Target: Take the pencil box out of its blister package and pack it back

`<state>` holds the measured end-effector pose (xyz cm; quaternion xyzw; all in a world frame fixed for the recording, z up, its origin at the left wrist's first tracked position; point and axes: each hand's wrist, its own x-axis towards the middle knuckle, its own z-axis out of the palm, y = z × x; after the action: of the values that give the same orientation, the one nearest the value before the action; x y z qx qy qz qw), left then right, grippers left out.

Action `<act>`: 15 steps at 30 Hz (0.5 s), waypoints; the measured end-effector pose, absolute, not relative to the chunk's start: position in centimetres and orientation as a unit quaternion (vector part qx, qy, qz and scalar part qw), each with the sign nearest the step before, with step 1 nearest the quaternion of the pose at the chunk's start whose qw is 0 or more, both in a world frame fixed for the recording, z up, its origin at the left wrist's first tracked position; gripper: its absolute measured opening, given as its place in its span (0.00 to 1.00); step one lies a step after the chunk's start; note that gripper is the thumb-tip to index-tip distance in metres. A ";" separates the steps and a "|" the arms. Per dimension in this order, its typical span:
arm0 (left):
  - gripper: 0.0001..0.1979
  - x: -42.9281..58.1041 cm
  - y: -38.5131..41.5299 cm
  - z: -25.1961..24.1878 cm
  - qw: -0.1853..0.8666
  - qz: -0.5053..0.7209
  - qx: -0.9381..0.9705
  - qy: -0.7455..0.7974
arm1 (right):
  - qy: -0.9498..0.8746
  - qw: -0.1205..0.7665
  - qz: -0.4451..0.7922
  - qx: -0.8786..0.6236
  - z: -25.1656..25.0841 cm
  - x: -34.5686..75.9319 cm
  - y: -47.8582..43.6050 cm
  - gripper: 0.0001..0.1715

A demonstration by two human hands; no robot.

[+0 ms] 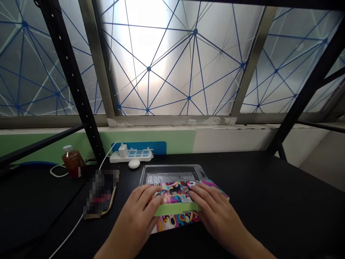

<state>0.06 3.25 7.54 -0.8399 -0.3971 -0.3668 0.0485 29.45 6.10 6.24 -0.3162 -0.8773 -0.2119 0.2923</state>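
Note:
A flat colourful patterned case with a light green edge (178,208) lies on the black table (269,201) right in front of me. My left hand (141,208) rests on its left part, fingers bent over the green edge. My right hand (212,207) lies on its right part, fingers stretched over the pattern. Behind the case, touching it, sits a clear plastic tray (171,174) with a shiny bottom.
A phone (101,194) on a white cable lies to the left. At the back left are a white power strip (132,154) with a charger, a small white oval object (134,164) and a brown bottle (72,162). Black shelf posts stand left and right before a window.

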 end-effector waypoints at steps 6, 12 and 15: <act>0.32 0.2 0.7 1.9 -0.143 -0.338 -0.753 -0.546 | -0.893 0.270 -0.174 -0.314 2.8 29.3 4.0 0.26; 0.39 -0.4 1.6 1.0 -0.244 -0.356 -0.713 -0.553 | -0.903 0.197 -0.046 -0.378 4.8 28.7 3.9 0.31; 0.41 -0.4 1.9 0.8 -0.223 -0.364 -0.717 -0.551 | -0.903 0.173 -0.039 -0.392 5.7 28.6 4.7 0.38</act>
<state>-0.42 1.91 0.84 -0.7169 -0.5514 -0.3637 -0.2230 28.62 4.72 5.70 -0.3915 -0.9029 -0.0394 0.1732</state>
